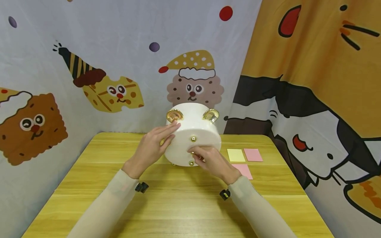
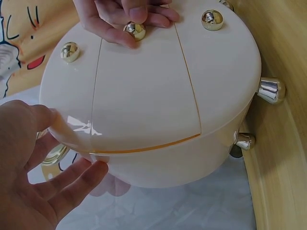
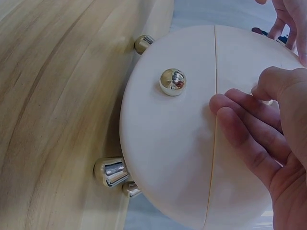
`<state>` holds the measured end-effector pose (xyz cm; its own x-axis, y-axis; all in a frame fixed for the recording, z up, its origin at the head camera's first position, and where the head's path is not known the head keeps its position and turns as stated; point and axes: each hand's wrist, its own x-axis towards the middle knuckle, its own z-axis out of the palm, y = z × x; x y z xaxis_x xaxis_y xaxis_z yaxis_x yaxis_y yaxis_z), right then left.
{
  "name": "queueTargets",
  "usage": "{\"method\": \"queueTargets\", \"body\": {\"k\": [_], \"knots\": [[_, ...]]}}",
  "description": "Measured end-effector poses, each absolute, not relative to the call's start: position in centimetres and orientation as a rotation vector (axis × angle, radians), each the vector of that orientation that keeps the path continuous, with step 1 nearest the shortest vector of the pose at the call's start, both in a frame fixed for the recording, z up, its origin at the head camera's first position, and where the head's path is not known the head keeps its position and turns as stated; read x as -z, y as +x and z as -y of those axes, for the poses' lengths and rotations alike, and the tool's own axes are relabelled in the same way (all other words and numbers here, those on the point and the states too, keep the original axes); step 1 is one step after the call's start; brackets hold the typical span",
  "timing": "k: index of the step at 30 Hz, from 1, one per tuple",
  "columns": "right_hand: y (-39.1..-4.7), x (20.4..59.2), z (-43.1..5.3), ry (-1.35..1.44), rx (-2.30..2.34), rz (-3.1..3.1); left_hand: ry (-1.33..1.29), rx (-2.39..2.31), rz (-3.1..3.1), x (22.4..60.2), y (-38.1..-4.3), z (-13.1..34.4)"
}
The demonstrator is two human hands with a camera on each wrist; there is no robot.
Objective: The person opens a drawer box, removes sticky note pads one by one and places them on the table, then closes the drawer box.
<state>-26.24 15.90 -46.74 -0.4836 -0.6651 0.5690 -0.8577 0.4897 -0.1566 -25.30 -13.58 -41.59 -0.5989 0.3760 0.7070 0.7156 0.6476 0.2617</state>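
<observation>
A round white drawer box (image 1: 178,145) with gold knobs, gold cup-like ears (image 1: 210,115) and short gold feet (image 2: 272,91) stands on the table. My left hand (image 1: 151,145) rests on its upper left edge beside an ear, with fairly straight fingers on the rim and the thumb on the front. My right hand (image 1: 211,162) pinches the middle gold knob (image 2: 135,31) between thumb and fingers, its other fingertips close to the front face. Thin seams divide the front into panels, and a narrow orange line shows along the middle panel's edge in the left wrist view. Another knob (image 3: 172,82) sits on the lower panel.
Yellow (image 1: 236,155) and pink (image 1: 253,154) paper squares lie on the wooden table (image 1: 172,205) right of the box, with another pink square (image 1: 242,171) partly behind my right wrist. A printed cartoon curtain (image 1: 119,39) hangs behind the table and along its sides.
</observation>
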Motion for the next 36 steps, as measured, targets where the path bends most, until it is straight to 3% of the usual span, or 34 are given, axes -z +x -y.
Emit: {"method": "queueTargets", "body": {"k": [36], "knots": [[-25.86,47.23,-16.07,1.279,-0.658,2.319,-0.859,0.652,2.259,42.07,-25.18,13.73]]}}
